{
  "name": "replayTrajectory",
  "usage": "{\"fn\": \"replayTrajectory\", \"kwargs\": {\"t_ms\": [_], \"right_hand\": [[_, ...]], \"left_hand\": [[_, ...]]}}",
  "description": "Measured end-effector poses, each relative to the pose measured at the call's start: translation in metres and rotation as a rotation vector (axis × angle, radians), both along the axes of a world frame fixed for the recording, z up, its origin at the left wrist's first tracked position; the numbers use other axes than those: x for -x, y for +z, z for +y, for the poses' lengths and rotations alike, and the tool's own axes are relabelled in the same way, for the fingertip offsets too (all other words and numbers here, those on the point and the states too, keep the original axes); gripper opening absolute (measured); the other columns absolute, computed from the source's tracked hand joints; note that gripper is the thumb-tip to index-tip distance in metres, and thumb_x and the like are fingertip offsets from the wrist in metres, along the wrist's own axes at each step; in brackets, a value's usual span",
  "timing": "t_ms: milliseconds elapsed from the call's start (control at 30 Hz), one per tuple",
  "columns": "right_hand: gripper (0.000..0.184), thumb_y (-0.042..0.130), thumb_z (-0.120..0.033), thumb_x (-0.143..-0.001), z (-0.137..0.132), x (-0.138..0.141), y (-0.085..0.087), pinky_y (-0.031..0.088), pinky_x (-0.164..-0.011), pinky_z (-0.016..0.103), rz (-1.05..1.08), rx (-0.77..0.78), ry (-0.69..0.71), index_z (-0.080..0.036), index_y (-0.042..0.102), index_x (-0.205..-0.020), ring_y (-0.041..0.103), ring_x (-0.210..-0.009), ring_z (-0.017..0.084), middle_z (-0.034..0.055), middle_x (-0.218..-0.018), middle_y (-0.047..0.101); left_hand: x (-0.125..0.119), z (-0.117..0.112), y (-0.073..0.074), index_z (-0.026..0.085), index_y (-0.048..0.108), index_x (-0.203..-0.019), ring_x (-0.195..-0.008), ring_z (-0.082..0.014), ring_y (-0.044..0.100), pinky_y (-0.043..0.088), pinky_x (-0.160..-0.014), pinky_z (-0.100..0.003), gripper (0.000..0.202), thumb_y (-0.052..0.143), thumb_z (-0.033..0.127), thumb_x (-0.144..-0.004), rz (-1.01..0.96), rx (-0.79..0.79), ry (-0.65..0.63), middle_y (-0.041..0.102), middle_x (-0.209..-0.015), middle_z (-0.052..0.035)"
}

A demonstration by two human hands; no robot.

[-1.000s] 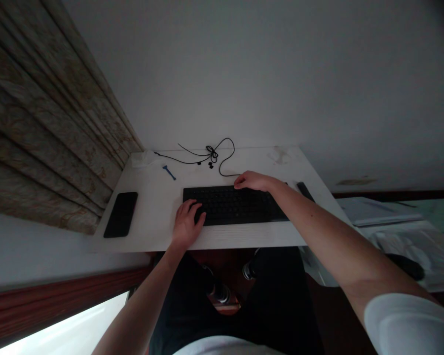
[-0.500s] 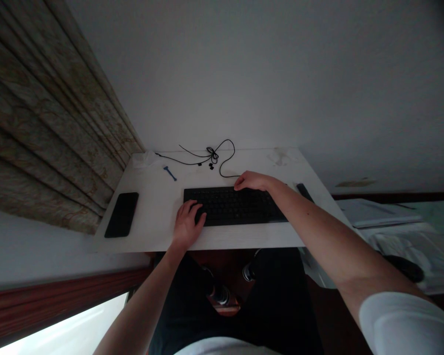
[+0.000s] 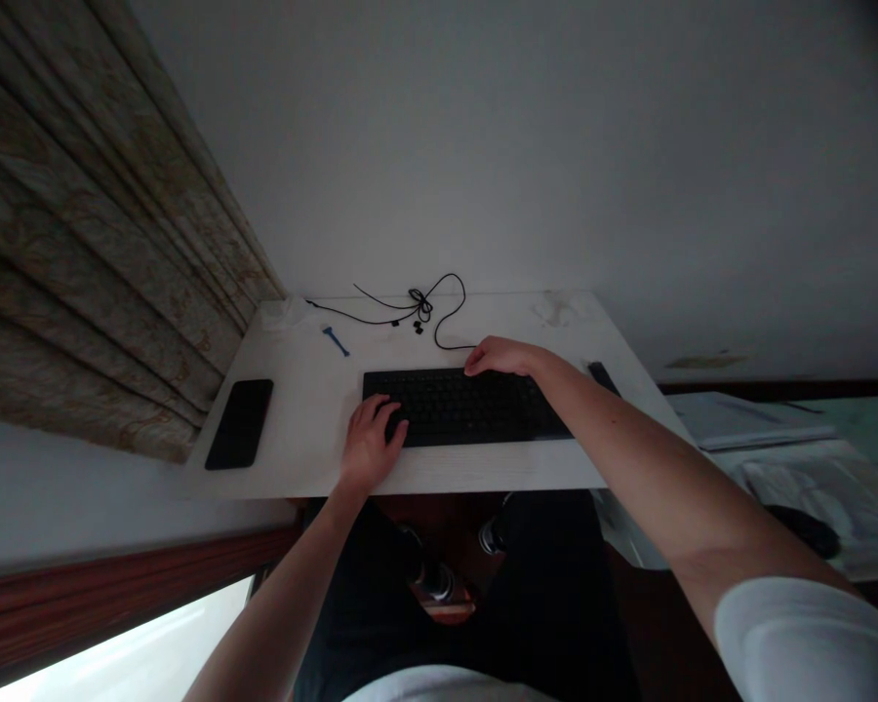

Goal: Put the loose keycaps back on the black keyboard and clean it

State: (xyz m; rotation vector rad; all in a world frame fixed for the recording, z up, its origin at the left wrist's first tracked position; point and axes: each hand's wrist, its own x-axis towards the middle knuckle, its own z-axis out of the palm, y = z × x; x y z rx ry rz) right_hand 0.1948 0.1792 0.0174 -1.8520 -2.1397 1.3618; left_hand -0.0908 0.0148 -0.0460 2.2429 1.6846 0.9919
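Note:
A black keyboard [image 3: 468, 409] lies on the white desk in front of me. My left hand [image 3: 370, 434] rests on its left end, fingers apart, the thumb and fingertips on the keys. At the far edge, right of centre, my right hand [image 3: 498, 356] bends down in a pinch, thumb and fingers together at the top row. Whatever lies between those fingertips is too small to make out. Beyond the keyboard, a black cable [image 3: 450, 348] runs from beside my right hand to a tied bundle [image 3: 420, 304]. Small black pieces [image 3: 419, 328] lie near the bundle.
A blue brush-like tool [image 3: 336, 340] lies back left, near clear plastic [image 3: 284, 314]. A black phone [image 3: 239, 424] sits at the left edge. My right forearm partly covers a dark narrow object [image 3: 601, 376]. Wall and curtain [image 3: 117, 214] bound the desk.
My right hand has shifted very slightly to the right along the keyboard's far edge, still pinched. The left hand and the keyboard look unmoved.

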Motion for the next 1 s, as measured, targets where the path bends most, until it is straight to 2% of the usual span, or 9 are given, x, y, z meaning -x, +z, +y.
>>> {"fn": "replayTrajectory", "kwargs": {"t_ms": [400,533,600,767,1000], "right_hand": [[0.02,0.077,-0.032,-0.072,-0.002,0.002,-0.001,0.051,-0.087,0.035,0.024,-0.013,0.007,-0.019,0.081,-0.086,0.07,-0.094,0.026,0.008,-0.092,0.079],[0.017,0.078,-0.031,-0.073,-0.002,0.004,-0.002,0.051,-0.085,0.034,-0.019,-0.059,0.015,-0.019,0.08,-0.083,0.07,-0.094,0.026,0.0078,-0.089,0.078],[0.016,0.078,-0.028,-0.074,-0.003,0.005,-0.004,0.051,-0.084,0.033,-0.024,-0.101,0.031,-0.018,0.078,-0.086,0.069,-0.093,0.025,0.0076,-0.091,0.078],[0.028,0.077,-0.024,-0.078,-0.007,0.003,-0.014,0.052,-0.086,0.032,0.053,-0.143,0.045,-0.017,0.074,-0.105,0.069,-0.095,0.023,0.0102,-0.105,0.076],[0.018,0.072,-0.025,-0.083,-0.007,0.005,-0.017,0.052,-0.088,0.034,0.026,-0.119,0.113,-0.018,0.078,-0.099,0.07,-0.094,0.024,0.0095,-0.103,0.078]], "left_hand": [[-0.001,0.0,0.0,0.023,0.063,-0.121,-0.129,-0.0288,0.054,0.047,-0.11,-0.052,0.028,0.058,0.032,-0.096,-0.005,0.006,0.006,0.06,-0.131,-0.0112],[0.0,0.0,0.0,0.023,0.063,-0.122,-0.128,-0.0289,0.054,0.047,-0.11,-0.052,0.028,0.058,0.032,-0.096,-0.003,0.003,-0.001,0.06,-0.13,-0.011],[0.0,0.0,0.0,0.023,0.063,-0.122,-0.127,-0.029,0.054,0.048,-0.109,-0.052,0.028,0.058,0.032,-0.096,0.001,0.005,-0.003,0.06,-0.13,-0.0111],[-0.001,-0.001,0.0,0.022,0.063,-0.122,-0.128,-0.0297,0.053,0.048,-0.109,-0.053,0.028,0.058,0.032,-0.095,0.003,0.002,-0.001,0.06,-0.131,-0.012],[-0.002,-0.001,0.0,0.022,0.062,-0.123,-0.129,-0.0305,0.053,0.048,-0.11,-0.053,0.03,0.058,0.033,-0.095,0.026,0.01,0.009,0.059,-0.132,-0.0122]]}}
